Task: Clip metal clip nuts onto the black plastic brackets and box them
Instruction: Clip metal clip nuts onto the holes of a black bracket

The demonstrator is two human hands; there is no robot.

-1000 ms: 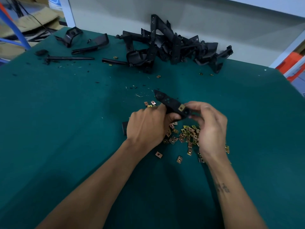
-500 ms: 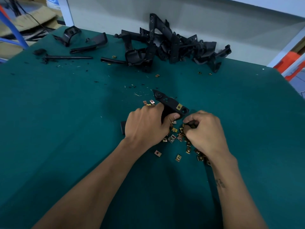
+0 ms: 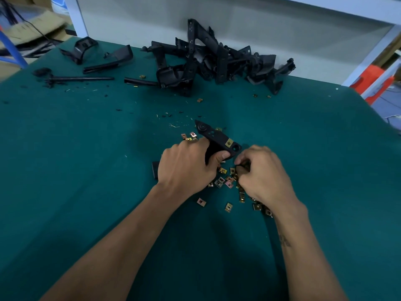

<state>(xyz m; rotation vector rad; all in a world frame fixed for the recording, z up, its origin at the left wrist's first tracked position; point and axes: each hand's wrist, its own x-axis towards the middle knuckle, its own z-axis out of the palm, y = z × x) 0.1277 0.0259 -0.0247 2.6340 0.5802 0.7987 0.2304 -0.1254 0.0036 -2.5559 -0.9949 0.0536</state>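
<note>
Centre of frame: left hand (image 3: 186, 168) clenched round lower part of black bracket (image 3: 217, 139) — thumb pressed on its near edge, upper end sticking out toward upper left past the grip. One brass-coloured clip nut (image 3: 229, 143) already seated near bracket's right end, beside a round hole. Right hand (image 3: 263, 173) just right of bracket, fingers curled down into loose clip nuts (image 3: 225, 181) on green table (image 3: 86, 148); whether anything is pinched — cannot tell. Nuts small, square, gold-toned, scattered below and between both hands. Pile of black brackets (image 3: 217, 59) at upper centre, against the wall. No legible writing on any part.
</note>
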